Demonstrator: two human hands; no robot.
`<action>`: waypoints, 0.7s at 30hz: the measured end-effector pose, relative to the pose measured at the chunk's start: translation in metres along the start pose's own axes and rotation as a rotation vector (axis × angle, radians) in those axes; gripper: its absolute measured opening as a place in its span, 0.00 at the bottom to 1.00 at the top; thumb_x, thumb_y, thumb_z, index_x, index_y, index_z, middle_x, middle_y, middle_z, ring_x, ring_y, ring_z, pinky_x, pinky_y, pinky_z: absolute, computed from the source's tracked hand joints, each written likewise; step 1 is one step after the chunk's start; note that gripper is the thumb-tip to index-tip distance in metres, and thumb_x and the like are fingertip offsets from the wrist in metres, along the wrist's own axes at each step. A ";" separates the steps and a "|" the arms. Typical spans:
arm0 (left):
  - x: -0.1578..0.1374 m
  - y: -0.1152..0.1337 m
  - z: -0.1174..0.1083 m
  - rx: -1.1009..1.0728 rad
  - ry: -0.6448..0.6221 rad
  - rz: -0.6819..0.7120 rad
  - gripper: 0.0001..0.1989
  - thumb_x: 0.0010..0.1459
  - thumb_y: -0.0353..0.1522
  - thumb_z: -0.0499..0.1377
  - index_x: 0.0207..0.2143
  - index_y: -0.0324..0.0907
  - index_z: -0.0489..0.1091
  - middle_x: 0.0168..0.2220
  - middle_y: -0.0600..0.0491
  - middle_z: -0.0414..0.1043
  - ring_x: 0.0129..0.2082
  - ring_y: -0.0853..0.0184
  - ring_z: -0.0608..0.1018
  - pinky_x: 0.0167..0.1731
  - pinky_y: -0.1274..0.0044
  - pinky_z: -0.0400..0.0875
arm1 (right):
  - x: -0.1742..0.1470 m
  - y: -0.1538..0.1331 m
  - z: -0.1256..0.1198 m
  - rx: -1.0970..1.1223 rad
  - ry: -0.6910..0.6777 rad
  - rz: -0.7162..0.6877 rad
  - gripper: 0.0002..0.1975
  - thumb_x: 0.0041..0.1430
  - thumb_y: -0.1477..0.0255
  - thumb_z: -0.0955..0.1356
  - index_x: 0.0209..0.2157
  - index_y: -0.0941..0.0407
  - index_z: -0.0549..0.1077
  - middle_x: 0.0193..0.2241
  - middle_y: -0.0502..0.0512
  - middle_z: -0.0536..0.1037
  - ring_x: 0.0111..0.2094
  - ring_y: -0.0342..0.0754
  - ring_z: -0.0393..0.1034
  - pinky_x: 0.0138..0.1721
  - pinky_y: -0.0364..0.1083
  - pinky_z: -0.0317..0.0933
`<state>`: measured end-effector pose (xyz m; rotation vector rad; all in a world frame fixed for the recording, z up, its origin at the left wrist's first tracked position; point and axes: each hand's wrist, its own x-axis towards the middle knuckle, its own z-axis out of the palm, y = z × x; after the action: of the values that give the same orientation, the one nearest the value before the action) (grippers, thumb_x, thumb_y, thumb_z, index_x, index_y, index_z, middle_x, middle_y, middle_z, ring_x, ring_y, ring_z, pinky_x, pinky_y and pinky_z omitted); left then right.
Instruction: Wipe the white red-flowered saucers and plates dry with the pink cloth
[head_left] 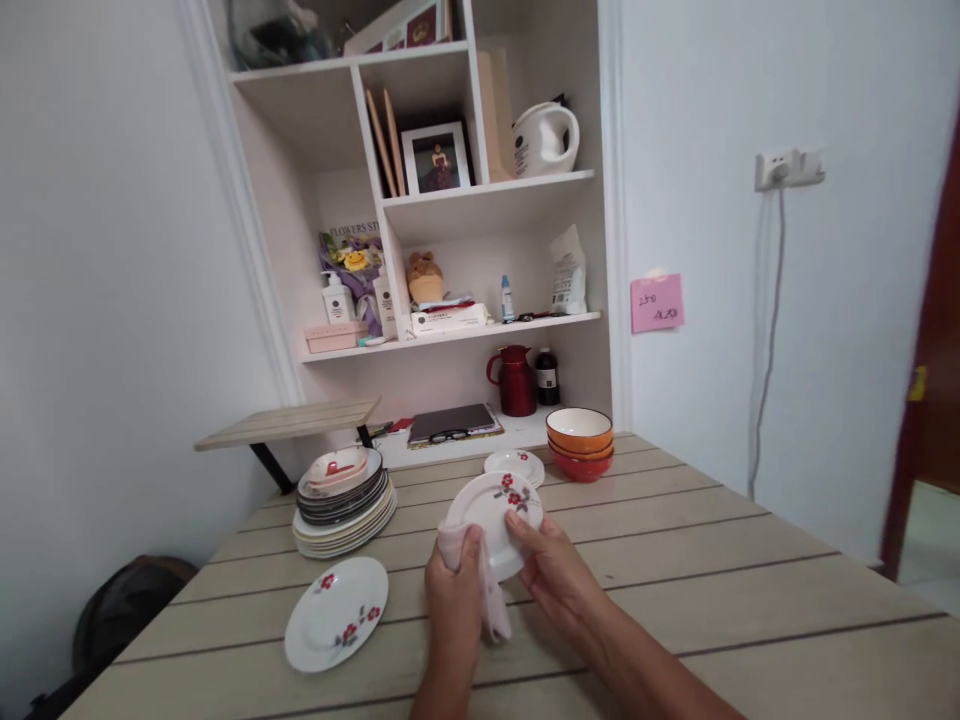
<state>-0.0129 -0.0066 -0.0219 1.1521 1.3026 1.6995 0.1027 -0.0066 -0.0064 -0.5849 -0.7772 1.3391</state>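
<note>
A small white plate with red flowers [487,505] is held up over the table between my two hands. My right hand [559,570] grips its right edge, with the thumb on the face and the fingers beneath. My left hand [454,585] pinches a pale pink cloth [491,595] around the plate's left rim, and the cloth's end hangs below. To the left, a larger flowered plate [337,615] lies flat on the table. Just behind the held plate are small flowered plates [514,462], partly hidden by it.
A stack of plates [345,520] topped with small bowls [337,468] stands at the left. Orange and red bowls [580,445] are nested at the back right. Behind the wooden table [720,580] are shelves with a red jug [516,382] and a dark laptop [454,423].
</note>
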 end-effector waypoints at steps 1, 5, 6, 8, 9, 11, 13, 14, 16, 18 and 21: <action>0.002 0.000 -0.003 0.030 0.015 0.023 0.24 0.47 0.49 0.64 0.33 0.36 0.76 0.29 0.46 0.79 0.31 0.57 0.80 0.33 0.70 0.72 | 0.000 -0.001 -0.001 -0.114 -0.019 -0.039 0.26 0.45 0.65 0.75 0.46 0.56 0.72 0.38 0.58 0.81 0.38 0.56 0.75 0.42 0.54 0.67; 0.009 0.000 -0.015 0.157 -0.022 0.237 0.17 0.48 0.45 0.64 0.29 0.40 0.75 0.27 0.50 0.77 0.29 0.60 0.78 0.34 0.73 0.71 | 0.002 -0.013 -0.009 -0.719 -0.006 -0.502 0.26 0.46 0.73 0.73 0.50 0.51 0.71 0.49 0.57 0.76 0.50 0.57 0.69 0.49 0.55 0.63; 0.010 -0.001 -0.016 0.193 -0.048 0.311 0.15 0.50 0.44 0.63 0.29 0.41 0.75 0.27 0.51 0.77 0.30 0.61 0.78 0.34 0.74 0.71 | 0.002 -0.016 -0.012 -0.834 -0.034 -0.593 0.25 0.47 0.74 0.71 0.50 0.50 0.71 0.50 0.57 0.75 0.50 0.57 0.68 0.49 0.54 0.63; 0.011 -0.003 -0.017 0.257 -0.108 0.454 0.11 0.52 0.41 0.62 0.30 0.43 0.74 0.28 0.52 0.77 0.31 0.63 0.77 0.35 0.75 0.70 | 0.002 -0.021 -0.015 -0.994 -0.119 -0.678 0.20 0.51 0.75 0.69 0.48 0.49 0.73 0.47 0.57 0.76 0.46 0.55 0.70 0.46 0.52 0.64; 0.010 -0.004 -0.017 0.283 -0.135 0.517 0.10 0.53 0.40 0.61 0.31 0.43 0.74 0.29 0.52 0.76 0.31 0.63 0.77 0.36 0.75 0.70 | 0.001 -0.024 -0.017 -1.052 -0.152 -0.686 0.17 0.53 0.75 0.69 0.45 0.49 0.74 0.43 0.56 0.78 0.42 0.54 0.71 0.44 0.51 0.64; 0.007 -0.003 -0.017 0.307 -0.166 0.605 0.09 0.55 0.39 0.60 0.32 0.43 0.75 0.30 0.51 0.76 0.32 0.63 0.77 0.37 0.74 0.70 | 0.000 -0.028 -0.018 -1.119 -0.175 -0.684 0.08 0.55 0.74 0.68 0.37 0.50 0.76 0.35 0.55 0.79 0.37 0.53 0.71 0.41 0.50 0.63; 0.004 0.001 -0.017 0.297 -0.166 0.619 0.09 0.55 0.39 0.61 0.32 0.43 0.75 0.30 0.51 0.76 0.33 0.63 0.77 0.38 0.74 0.71 | -0.002 -0.031 -0.018 -1.098 -0.219 -0.659 0.05 0.56 0.73 0.67 0.33 0.51 0.75 0.32 0.53 0.78 0.35 0.52 0.71 0.38 0.48 0.62; 0.003 0.004 -0.017 0.280 -0.149 0.589 0.09 0.54 0.39 0.61 0.31 0.43 0.75 0.29 0.52 0.76 0.32 0.64 0.77 0.37 0.75 0.71 | -0.003 -0.032 -0.016 -1.052 -0.234 -0.632 0.03 0.56 0.72 0.68 0.31 0.51 0.75 0.30 0.52 0.77 0.33 0.51 0.70 0.36 0.47 0.61; 0.001 0.008 -0.017 0.217 -0.084 0.479 0.11 0.52 0.41 0.63 0.30 0.42 0.74 0.27 0.52 0.76 0.29 0.65 0.76 0.34 0.76 0.71 | -0.005 -0.029 -0.013 -0.906 -0.216 -0.531 0.02 0.55 0.70 0.69 0.29 0.52 0.73 0.25 0.49 0.74 0.28 0.48 0.66 0.31 0.44 0.58; -0.001 0.012 -0.016 0.120 -0.008 0.349 0.14 0.49 0.43 0.64 0.30 0.41 0.75 0.26 0.52 0.77 0.28 0.65 0.76 0.32 0.76 0.71 | -0.007 -0.022 -0.008 -0.711 -0.144 -0.396 0.05 0.54 0.68 0.70 0.29 0.53 0.72 0.21 0.46 0.69 0.24 0.45 0.61 0.26 0.43 0.55; -0.001 0.013 -0.013 -0.016 0.054 0.220 0.20 0.45 0.46 0.65 0.32 0.38 0.76 0.29 0.49 0.79 0.30 0.62 0.78 0.32 0.75 0.73 | -0.008 -0.011 -0.002 -0.470 -0.082 -0.269 0.07 0.53 0.68 0.71 0.34 0.54 0.72 0.23 0.45 0.69 0.24 0.43 0.59 0.25 0.41 0.54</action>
<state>-0.0245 -0.0158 -0.0106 1.2881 1.2286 1.9070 0.1103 -0.0159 -0.0007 -0.7646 -1.2088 0.9375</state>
